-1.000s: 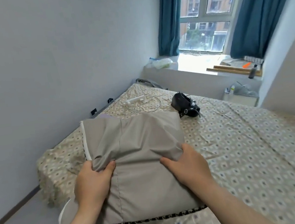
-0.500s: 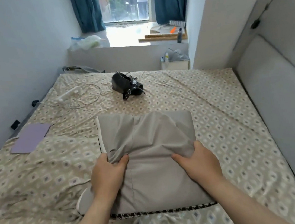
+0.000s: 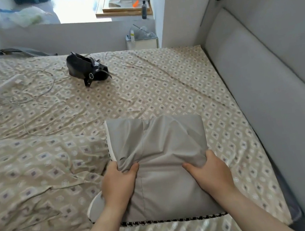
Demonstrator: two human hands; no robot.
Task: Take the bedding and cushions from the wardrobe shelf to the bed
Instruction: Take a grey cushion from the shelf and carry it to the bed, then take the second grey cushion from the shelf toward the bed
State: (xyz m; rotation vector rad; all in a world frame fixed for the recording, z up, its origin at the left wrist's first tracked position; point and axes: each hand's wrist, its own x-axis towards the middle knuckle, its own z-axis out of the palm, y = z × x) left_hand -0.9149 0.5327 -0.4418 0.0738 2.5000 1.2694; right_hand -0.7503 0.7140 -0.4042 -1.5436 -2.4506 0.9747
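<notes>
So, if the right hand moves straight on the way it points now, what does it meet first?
The grey cushion itself: the right hand grips its bunched cover. Past the cushion lies bed sheet, then perhaps the black bag; depth is unclear.

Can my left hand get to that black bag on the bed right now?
Probably not: the left hand grips the grey cushion, and the black bag lies far up the bed, near its far edge. The way between looks clear.
</notes>
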